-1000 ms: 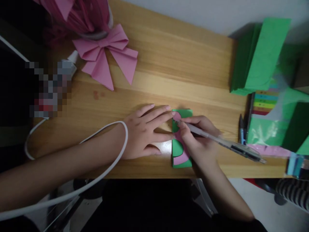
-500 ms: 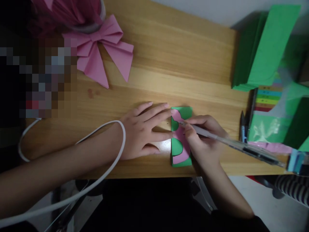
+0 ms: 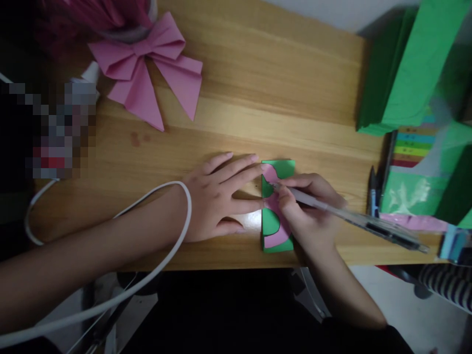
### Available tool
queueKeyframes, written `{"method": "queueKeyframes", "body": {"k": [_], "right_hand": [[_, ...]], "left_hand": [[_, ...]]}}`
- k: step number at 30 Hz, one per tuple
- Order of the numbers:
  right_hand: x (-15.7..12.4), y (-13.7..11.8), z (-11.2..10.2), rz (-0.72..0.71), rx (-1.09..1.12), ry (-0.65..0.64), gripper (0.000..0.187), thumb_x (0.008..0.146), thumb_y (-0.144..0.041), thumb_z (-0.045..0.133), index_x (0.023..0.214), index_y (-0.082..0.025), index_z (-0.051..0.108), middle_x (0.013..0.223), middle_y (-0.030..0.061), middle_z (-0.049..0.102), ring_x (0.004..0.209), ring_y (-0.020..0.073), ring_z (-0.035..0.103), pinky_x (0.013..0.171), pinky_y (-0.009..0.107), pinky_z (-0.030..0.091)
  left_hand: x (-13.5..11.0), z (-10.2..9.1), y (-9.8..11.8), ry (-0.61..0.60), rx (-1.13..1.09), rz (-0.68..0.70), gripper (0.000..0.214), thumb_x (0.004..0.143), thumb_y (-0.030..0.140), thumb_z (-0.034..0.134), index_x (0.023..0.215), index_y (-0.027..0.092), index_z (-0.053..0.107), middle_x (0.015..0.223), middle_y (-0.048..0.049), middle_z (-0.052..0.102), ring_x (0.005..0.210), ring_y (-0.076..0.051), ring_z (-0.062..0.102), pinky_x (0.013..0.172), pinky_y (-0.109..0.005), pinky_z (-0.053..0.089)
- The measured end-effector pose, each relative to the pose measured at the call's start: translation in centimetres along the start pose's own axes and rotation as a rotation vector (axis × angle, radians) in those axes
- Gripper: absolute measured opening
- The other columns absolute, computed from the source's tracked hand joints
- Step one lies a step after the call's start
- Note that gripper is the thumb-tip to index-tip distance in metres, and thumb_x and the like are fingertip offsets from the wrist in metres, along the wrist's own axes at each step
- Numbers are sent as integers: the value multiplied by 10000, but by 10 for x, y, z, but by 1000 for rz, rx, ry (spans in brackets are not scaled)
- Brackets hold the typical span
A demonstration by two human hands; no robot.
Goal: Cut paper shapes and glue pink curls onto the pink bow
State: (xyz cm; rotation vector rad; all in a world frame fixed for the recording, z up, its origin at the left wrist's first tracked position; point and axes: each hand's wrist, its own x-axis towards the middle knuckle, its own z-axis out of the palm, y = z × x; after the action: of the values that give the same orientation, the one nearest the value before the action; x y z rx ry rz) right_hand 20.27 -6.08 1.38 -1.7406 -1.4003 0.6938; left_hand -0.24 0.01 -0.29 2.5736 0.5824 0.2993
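Observation:
A small green paper rectangle [image 3: 286,168] lies near the front edge of the wooden table. On top of it sits a curvy pink paper cutout [image 3: 275,241], with dark lines along its edges. My left hand [image 3: 217,196] is flat with fingers spread, and two fingertips press the left edge of the papers. Pinched in my right hand [image 3: 313,209] is a clear pen [image 3: 354,220]; its tip meets the papers at the inner curve of the pink cutout. My right fingers hide part of the papers' right side.
A pink paper bow [image 3: 142,49] lies at the upper left. Folded green paper [image 3: 409,73] stands at the back right, above a plastic-wrapped paper pack [image 3: 409,194]. A dark pen [image 3: 373,191] lies beside the pack. A white cable [image 3: 162,260] loops over my left forearm.
The pen tip has shifted very slightly along the curve, and the pen's rear end has moved a little left. My left hand stays in place. The whole view has shifted slightly.

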Motion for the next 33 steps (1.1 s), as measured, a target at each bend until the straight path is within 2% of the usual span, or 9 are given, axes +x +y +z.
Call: {"method": "queueKeyframes", "body": {"k": [3,13,21,27,33], "right_hand": [[0,0,0,8,11,30,27,787,-193,727,798,-199,703,590,-38,684,471,119,585,415,228,431],[0,-1,0,17,-16,-31,48,801,-229,726,837,-199,713,665,-13,727,516,136,624,457,253,487],[0,2,0,0,1,23,36,781,-191,726,803,-208,703,613,-22,700,476,129,596,416,234,448],[0,1,2,-5,36,-19,33,800,-213,730,814,-201,703,631,-23,715,485,128,611,443,243,482],[-2,3,0,-6,-30,-10,44,804,-222,729,840,-201,716,640,-23,708,499,129,608,455,249,466]], "left_hand": [[0,0,0,-7,-1,-6,534,817,502,733,1322,363,627,1573,-98,424,1488,-308,321,1205,-487,221],[0,-2,0,-17,-9,0,552,825,476,732,1349,362,604,1595,-99,391,1493,-311,315,1210,-493,210],[1,-4,1,-34,-5,-5,512,837,473,719,1327,358,627,1587,-88,408,1479,-322,337,1200,-500,235],[1,-3,0,-19,-8,0,535,832,477,725,1341,360,612,1593,-92,398,1490,-314,319,1206,-494,220],[0,-2,0,-10,-5,1,525,830,480,724,1327,349,622,1593,-84,399,1487,-311,323,1208,-496,220]]}}
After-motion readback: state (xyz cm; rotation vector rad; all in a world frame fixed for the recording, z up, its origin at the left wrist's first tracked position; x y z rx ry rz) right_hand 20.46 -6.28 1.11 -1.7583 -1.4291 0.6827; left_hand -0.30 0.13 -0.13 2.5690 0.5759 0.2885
